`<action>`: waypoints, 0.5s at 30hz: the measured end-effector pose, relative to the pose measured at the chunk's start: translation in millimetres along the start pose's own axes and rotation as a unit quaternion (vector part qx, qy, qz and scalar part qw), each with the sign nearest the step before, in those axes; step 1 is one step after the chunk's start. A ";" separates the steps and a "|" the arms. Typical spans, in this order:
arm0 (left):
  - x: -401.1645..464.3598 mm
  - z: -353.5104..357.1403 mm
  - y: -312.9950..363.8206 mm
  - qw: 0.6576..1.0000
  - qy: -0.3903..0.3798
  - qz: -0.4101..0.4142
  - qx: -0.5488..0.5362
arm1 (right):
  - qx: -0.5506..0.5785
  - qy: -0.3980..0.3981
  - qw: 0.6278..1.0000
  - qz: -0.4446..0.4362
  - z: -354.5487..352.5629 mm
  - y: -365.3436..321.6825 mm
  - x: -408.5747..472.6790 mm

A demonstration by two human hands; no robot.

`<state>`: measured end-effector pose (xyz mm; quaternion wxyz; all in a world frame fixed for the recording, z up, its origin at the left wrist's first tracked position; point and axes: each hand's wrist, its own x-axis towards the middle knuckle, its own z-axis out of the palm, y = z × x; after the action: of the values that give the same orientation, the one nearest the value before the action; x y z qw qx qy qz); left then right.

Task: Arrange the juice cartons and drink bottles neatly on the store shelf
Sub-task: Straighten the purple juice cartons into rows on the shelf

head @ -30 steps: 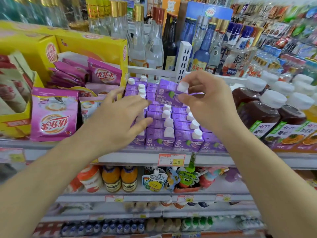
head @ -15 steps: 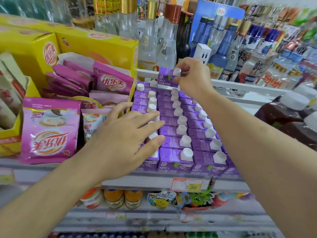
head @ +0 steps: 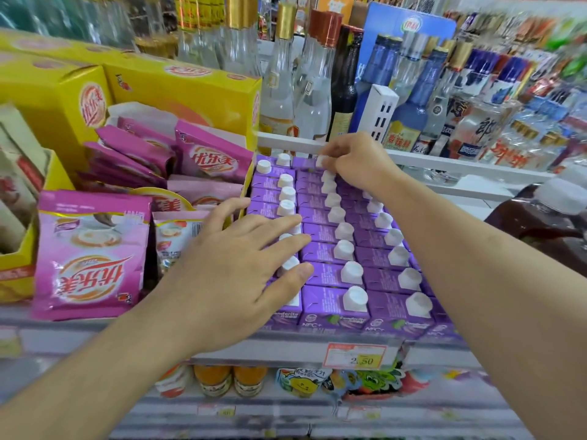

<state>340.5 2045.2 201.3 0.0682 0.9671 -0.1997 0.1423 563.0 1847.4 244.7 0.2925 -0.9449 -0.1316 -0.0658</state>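
Carton in hand: a small purple juice carton (head: 307,162) with a white screw cap, at the far end of the middle row, just short of the white shelf rail (head: 444,161) behind it.
Right hand (head: 355,161): reaches to the far end of the block; fingertips pinch the carton's white cap from above. The carton body lies just left of and under the fingers.
Carton axis: it stands upright, cap up, its long axis vertical; its printed face seems to point toward the viewer like its neighbours, though much of it is hidden.
Key relation: the carton sits directly below the grip and in line with the middle row, so the coming move is probably a short press down and a nudge to square it up. The right hand is much the nearer one.
Left hand (head: 241,268): lies flat with fingers spread over the caps of the left row, near the shelf front, gripping nothing; it appears to steady that row.
Carton block (head: 333,281): three rows of matching purple cartons run from near to far, caps upward.
Left of the block: pink milk tea pouches (head: 89,252) and yellow boxes (head: 190,90).
Far side: glass liquor bottles (head: 279,90).
Right edge: dark drink bottles with white caps (head: 540,217).
Near edge: a price tag (head: 357,355) on the shelf lip.
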 end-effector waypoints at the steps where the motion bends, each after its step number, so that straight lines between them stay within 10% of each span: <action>1: 0.0 0.0 0.1 1.000 -0.001 -0.001 -0.001 | -0.008 -0.016 1.000 0.002 -0.6 -1.1 0.3; 15: -2.0 0.8 -0.2 1.000 0.007 -0.001 -0.009 | -0.018 0.005 0.991 -0.129 15.2 -47.6 -2.2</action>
<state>339.0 2046.1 199.9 0.0783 0.9656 -0.1999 0.1469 548.0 1893.4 257.2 0.2656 -0.9245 -0.2500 -0.1104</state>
